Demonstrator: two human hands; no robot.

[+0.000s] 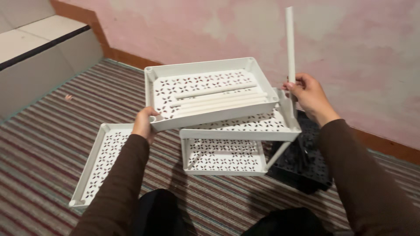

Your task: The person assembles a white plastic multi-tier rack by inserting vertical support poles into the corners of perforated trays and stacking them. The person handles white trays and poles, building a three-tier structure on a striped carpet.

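My left hand [145, 123] grips the near left corner of a white perforated plastic tray [154, 72], held tilted above the others. A few loose white tubes [218, 101] lie inside this tray. My right hand [309, 95] holds an upright white tube [290, 41] at the back right corner of a second white tray [238, 133]. That tray rests on short posts over a third white tray [224, 169] on the floor.
Another white perforated tray [89, 168] lies flat on the striped carpet [43, 144] at the left. A black perforated tray [306, 161] sits at the right, beside the stacked trays. A pink wall [350, 43] with a brown skirting board runs behind; a grey step [39, 57] stands far left.
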